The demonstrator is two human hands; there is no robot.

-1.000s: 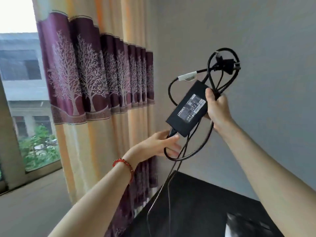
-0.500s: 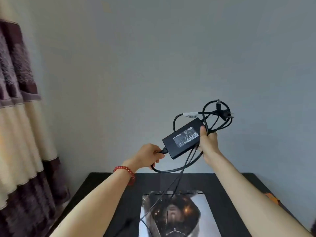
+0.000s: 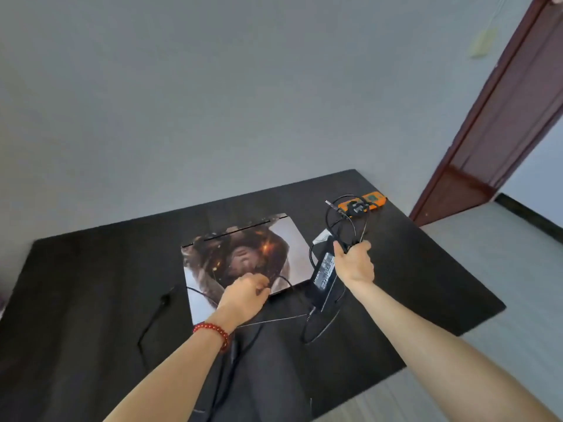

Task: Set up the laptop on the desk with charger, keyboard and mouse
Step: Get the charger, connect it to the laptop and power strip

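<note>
So our right hand (image 3: 353,263) grips the black charger brick (image 3: 324,277); left hand (image 3: 243,296) pinches its thin black cable (image 3: 274,321); we should untangle loops before reaching the far-right orange power strip (image 3: 373,200)

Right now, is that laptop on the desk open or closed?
Closed. The laptop lies flat on the black desk with its picture-covered lid facing up; no screen or keys show.
</note>
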